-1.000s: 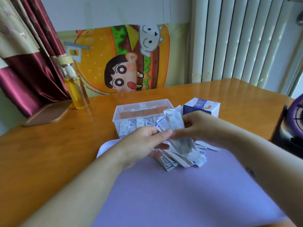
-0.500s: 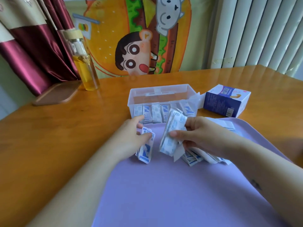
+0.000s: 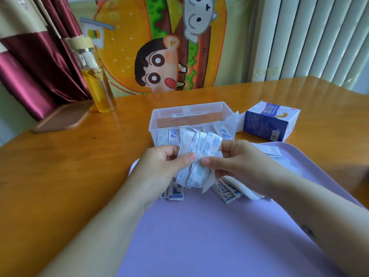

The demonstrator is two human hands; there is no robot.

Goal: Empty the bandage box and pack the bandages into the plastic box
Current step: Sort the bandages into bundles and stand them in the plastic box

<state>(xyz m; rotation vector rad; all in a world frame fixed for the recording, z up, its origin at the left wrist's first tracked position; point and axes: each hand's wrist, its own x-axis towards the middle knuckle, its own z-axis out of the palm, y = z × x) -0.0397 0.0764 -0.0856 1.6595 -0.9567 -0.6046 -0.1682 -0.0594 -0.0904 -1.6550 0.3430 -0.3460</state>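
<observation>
Both hands grasp 1 bundle of bandages (image 3: 199,154) between them. The left hand (image 3: 159,166) pinches its left edge with thumb and curled fingers; the right hand (image 3: 239,164) grips its right edge likewise. The bundle is held above the purple mat (image 3: 199,236), just in front of the plastic box (image 3: 159,118), which stands open on the table (image 3: 69,166). Packed bandages (image 3: 169,136) stand along its near wall. Loose bandages (image 3: 227,191) lie on the mat under the hands. The bandage box (image 3: 269,122) lies on its side just right of the plastic box.

no legible txt; print on bandage box (image 3: 267,124) & wrappers (image 3: 201,150) too blurry.
</observation>
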